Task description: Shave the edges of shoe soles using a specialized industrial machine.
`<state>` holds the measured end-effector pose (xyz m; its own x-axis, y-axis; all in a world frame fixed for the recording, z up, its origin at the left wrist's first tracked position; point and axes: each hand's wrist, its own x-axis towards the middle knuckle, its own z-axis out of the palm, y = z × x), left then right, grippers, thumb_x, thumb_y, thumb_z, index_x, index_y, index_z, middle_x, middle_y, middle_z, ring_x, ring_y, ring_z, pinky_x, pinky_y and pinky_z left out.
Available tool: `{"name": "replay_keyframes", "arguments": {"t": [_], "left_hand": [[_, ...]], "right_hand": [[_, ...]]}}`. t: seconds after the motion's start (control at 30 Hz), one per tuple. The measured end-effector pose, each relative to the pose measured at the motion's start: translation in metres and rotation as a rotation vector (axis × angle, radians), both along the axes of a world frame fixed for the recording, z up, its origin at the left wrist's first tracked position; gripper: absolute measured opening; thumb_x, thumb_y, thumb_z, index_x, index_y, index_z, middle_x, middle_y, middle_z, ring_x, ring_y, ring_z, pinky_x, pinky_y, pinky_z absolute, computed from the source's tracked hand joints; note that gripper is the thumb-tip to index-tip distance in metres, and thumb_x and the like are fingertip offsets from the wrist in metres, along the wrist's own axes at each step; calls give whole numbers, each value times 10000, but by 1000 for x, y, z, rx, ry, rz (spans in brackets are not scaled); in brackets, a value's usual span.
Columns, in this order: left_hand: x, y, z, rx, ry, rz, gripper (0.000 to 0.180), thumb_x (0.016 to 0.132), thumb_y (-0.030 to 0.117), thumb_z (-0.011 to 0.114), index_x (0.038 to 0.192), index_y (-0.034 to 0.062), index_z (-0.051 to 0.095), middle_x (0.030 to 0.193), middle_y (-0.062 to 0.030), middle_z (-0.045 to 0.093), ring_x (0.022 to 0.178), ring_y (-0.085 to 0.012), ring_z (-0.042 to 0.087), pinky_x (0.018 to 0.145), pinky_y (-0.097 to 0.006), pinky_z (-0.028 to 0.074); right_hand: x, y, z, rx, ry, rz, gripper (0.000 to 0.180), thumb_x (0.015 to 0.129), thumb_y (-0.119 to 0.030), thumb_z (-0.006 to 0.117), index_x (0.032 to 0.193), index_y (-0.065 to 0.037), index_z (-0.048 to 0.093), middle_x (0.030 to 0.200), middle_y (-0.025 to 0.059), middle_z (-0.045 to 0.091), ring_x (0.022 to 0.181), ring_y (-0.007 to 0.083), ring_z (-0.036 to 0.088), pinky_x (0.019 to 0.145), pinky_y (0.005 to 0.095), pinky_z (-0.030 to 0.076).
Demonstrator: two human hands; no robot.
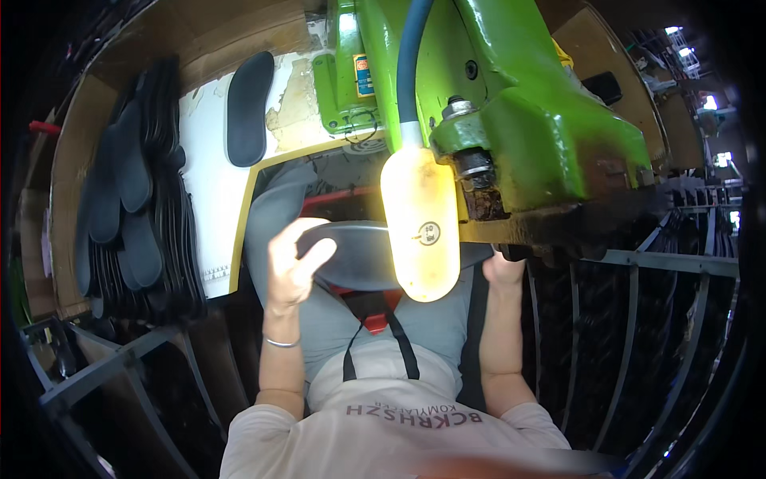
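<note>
A dark grey shoe sole (351,254) lies crosswise in front of me, level with my lap. My left hand (294,263) grips its left end, thumb on top and fingers behind. At the sole's other end my right hand (504,270) is closed on the tip, its fingers partly hidden by the green machine (550,136). A glowing yellow lamp (420,227) hangs in front of the sole and covers its middle. The machine's dark lower head (487,206) juts out just beyond the sole's right half.
Many similar soles (132,199) stand packed at the left, beside a cardboard wall (72,191). One single sole (250,109) lies on the white worktable (209,160), which has a yellow edge. Metal racks (128,355) flank me on both sides. A blue-grey hose (410,72) carries the lamp.
</note>
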<state>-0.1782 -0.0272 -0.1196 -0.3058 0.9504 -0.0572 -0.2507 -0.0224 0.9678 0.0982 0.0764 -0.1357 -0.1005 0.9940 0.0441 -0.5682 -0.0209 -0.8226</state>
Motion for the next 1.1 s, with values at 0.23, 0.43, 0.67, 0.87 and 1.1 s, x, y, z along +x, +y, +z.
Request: {"name": "replay_keyframes", "arguments": {"t": [0.23, 0.43, 0.67, 0.87, 1.1], "left_hand": [[-34, -53, -18, -105, -109, 102, 84, 793, -6, 606, 817, -5, 526, 785, -44, 589, 693, -79, 535, 657, -206, 437], [20, -110, -60, -214, -171, -39, 199, 760, 3, 691, 764, 40, 495, 803, -28, 591, 703, -61, 520, 651, -204, 440], [100, -124, -101, -334, 41, -255, 194, 753, 30, 725, 757, 41, 531, 683, 29, 581, 634, -5, 503, 528, -176, 404], [42, -101, -67, -322, 93, -105, 220, 731, -19, 727, 901, -26, 589, 845, -51, 647, 741, -87, 605, 670, -224, 508], [-68, -72, 8, 175, 257, 678, 323, 869, -25, 509, 1190, -32, 477, 1147, -176, 560, 1093, -205, 529, 894, -286, 442]], "right_hand": [[-54, -34, 23, 401, -867, -89, 149, 699, 23, 708, 840, 18, 659, 826, 107, 643, 756, 239, 618, 738, 341, 490], [-65, -29, 38, 301, -550, 81, 142, 709, 32, 709, 842, 21, 659, 829, 86, 668, 753, 158, 633, 699, 277, 503], [-69, -21, 38, 149, -371, 94, 180, 680, 31, 735, 840, 26, 654, 806, 55, 655, 725, 121, 610, 686, 251, 493], [-45, -28, 37, 235, -683, 200, 156, 755, -63, 696, 846, 54, 646, 735, 36, 628, 633, 71, 569, 539, 220, 465], [-91, -56, -23, -478, -24, 577, 309, 868, -70, 566, 1137, 19, 444, 910, 134, 598, 605, 209, 633, 500, 300, 547]]}}
